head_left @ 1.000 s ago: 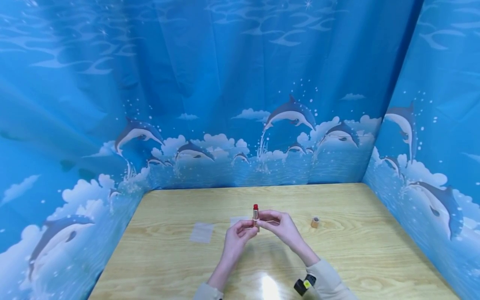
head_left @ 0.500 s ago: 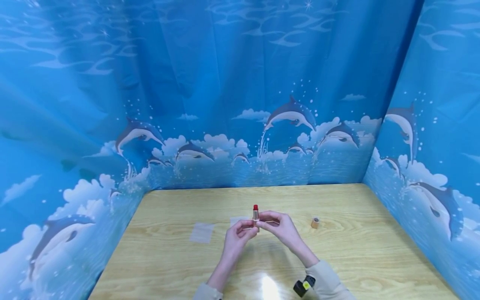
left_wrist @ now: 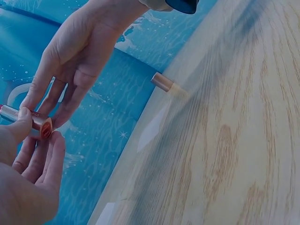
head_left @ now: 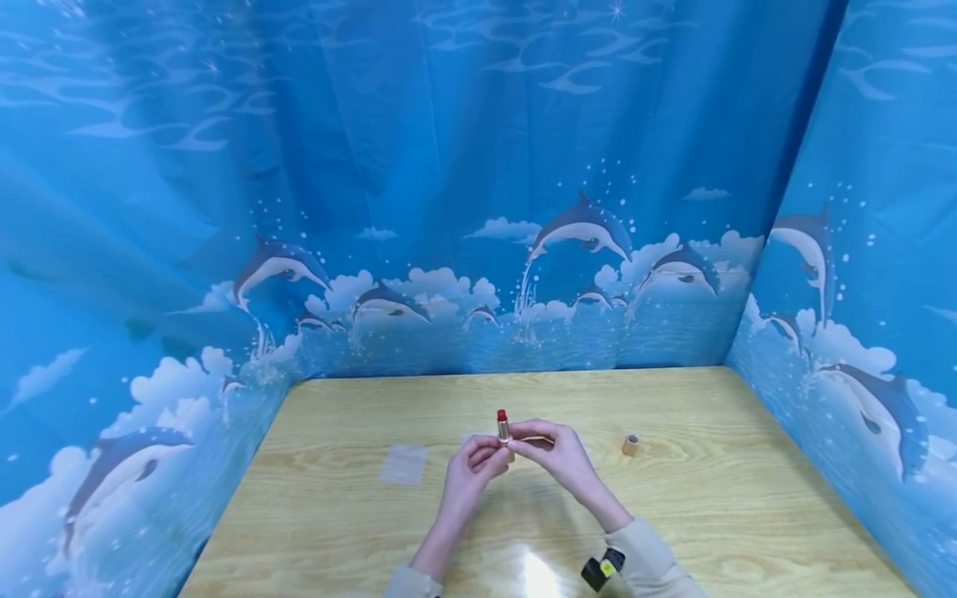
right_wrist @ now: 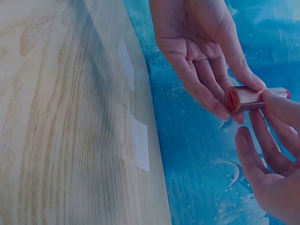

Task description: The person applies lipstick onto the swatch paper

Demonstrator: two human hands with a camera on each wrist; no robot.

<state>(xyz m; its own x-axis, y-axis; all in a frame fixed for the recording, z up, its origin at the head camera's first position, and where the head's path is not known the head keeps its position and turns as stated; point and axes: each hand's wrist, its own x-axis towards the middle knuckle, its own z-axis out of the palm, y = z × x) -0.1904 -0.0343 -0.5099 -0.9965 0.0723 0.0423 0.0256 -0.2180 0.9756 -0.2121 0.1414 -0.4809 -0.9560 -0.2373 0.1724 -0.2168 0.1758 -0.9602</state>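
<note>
A gold lipstick (head_left: pixel 503 428), its red tip exposed at the top, is held nearly upright between both hands above the table. My left hand (head_left: pixel 465 480) pinches the lower case with thumb and fingers; the right wrist view shows the red label on the case's base (right_wrist: pixel 233 100). My right hand (head_left: pixel 559 458) grips the part just above from the other side, thumb and forefinger on the metal tube. In the left wrist view, fingers of both hands partly cover the lipstick (left_wrist: pixel 40 123). Its cap (head_left: pixel 630 445) stands apart on the table, to the right of the right hand.
Two pale square patches lie on the wood-grain table (head_left: pixel 329 515); the left patch (head_left: pixel 404 463) is fully visible, while the other is partly behind the hands. A blue dolphin-print curtain (head_left: pixel 419 208) encloses the back and sides.
The lipstick has shifted slightly left and leans a little more to the left at its top. Both hands keep their hold; the cap stays where it was.
</note>
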